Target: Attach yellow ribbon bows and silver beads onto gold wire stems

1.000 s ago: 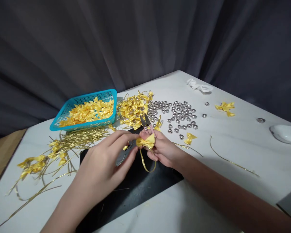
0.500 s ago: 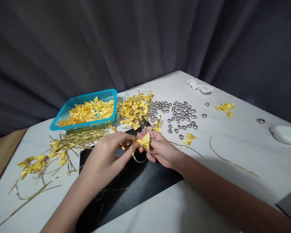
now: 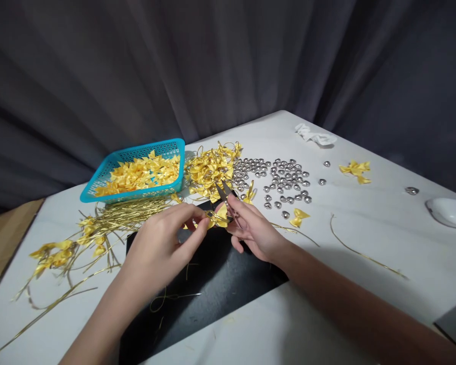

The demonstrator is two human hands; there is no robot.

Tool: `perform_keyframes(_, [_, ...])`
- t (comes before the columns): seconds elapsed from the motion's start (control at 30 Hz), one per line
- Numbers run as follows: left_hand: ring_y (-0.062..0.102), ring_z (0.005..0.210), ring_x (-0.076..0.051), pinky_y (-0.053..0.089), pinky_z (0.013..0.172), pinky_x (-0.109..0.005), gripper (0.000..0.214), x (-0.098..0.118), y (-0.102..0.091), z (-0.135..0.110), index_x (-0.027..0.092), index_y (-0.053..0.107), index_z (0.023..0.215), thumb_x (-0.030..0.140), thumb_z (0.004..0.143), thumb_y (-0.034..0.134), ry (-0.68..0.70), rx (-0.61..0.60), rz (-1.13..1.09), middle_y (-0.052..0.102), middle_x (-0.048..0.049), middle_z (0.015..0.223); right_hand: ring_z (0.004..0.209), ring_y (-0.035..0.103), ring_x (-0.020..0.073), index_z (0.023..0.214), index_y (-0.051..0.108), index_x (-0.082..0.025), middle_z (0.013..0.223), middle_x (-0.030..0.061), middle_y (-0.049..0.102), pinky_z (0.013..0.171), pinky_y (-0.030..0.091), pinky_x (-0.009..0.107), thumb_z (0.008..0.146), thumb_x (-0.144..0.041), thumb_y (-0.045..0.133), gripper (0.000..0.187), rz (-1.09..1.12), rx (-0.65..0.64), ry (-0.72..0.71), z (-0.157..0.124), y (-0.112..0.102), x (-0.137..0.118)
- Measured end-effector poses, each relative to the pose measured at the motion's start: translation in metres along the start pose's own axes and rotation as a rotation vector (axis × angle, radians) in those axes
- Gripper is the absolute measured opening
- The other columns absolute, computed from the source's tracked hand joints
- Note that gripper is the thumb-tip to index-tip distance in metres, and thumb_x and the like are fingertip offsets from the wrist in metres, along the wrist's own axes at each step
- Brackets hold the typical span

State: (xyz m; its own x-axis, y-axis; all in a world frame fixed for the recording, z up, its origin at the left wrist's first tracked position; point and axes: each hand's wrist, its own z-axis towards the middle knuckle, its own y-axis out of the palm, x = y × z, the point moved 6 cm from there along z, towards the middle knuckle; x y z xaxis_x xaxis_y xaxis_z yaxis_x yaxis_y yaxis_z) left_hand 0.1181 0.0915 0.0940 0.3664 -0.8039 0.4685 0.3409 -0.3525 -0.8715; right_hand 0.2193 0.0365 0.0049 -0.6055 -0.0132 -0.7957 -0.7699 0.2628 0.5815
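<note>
Between thumb and fingers, my left hand [image 3: 171,233] pinches a yellow ribbon bow [image 3: 218,217] with gold cord about it. My right hand [image 3: 254,228] is closed around small thread snips [image 3: 228,198], whose dark blades point up and away and stand apart. Its fingertips are close beside the bow; whether they touch it I cannot tell. Below both hands lies a black mat [image 3: 213,299], with a needle and thread [image 3: 182,295] on it.
A blue basket [image 3: 84,195] of yellow bows stands back left, beside a pile of corded bows [image 3: 211,170]. Silver heart beads [image 3: 289,175] lie to their right. Gold cords [image 3: 133,212] are bundled at left. A white dish [image 3: 452,213] sits at the right edge.
The bow has turned in my left fingers, and its cord loop no longer hangs below. My right hand has shifted its grip on the snips, which now show more clearly.
</note>
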Motion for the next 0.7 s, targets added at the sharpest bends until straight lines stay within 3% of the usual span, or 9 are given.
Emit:
perform_keyframes(0.1, [0.059, 0.066, -0.014, 0.040, 0.058, -0.024, 0.015, -0.001, -0.001, 0.000, 0.018, 0.060, 0.080, 0.026, 0.087, 0.050, 0.015, 0.009, 0.037, 0.063, 0.0003, 0.074, 0.037, 0.025, -0.0012, 0.082, 0.053, -0.016, 0.071, -0.0052, 0.050, 0.027, 0.035, 0.012, 0.075, -0.052, 0.065, 0.038, -0.096, -0.025, -0.067, -0.001, 0.002, -0.005])
perform_keyframes(0.3, [0.062, 0.069, -0.014, 0.044, 0.062, -0.024, 0.012, 0.000, -0.002, 0.000, 0.018, 0.062, 0.089, 0.022, 0.088, 0.051, 0.143, 0.049, 0.081, 0.066, -0.0010, 0.080, 0.047, 0.048, 0.0050, 0.081, 0.054, -0.015, 0.070, -0.0013, 0.056, 0.027, 0.035, 0.012, 0.071, -0.044, 0.070, 0.035, -0.248, -0.032, -0.129, -0.001, 0.003, -0.007])
perform_keyframes(0.57, [0.062, 0.070, -0.012, 0.046, 0.063, -0.022, 0.008, -0.005, -0.004, 0.003, 0.017, 0.061, 0.088, 0.021, 0.086, 0.054, 0.177, 0.033, 0.015, 0.067, -0.0005, 0.080, 0.035, 0.041, 0.0021, 0.084, 0.057, -0.014, 0.068, -0.0019, 0.058, 0.027, 0.034, 0.014, 0.075, -0.039, 0.064, 0.027, -0.322, 0.061, -0.175, 0.000, -0.004, -0.010])
perform_keyframes(0.7, [0.062, 0.076, -0.012, 0.048, 0.068, -0.022, 0.009, -0.011, -0.001, 0.004, 0.019, 0.060, 0.091, 0.024, 0.087, 0.054, 0.050, 0.004, -0.167, 0.067, -0.0002, 0.086, 0.035, 0.042, 0.0020, 0.086, 0.057, -0.013, 0.068, -0.0016, 0.059, 0.029, 0.035, 0.014, 0.076, -0.036, 0.063, 0.025, -0.373, 0.098, -0.177, -0.003, -0.002, -0.015])
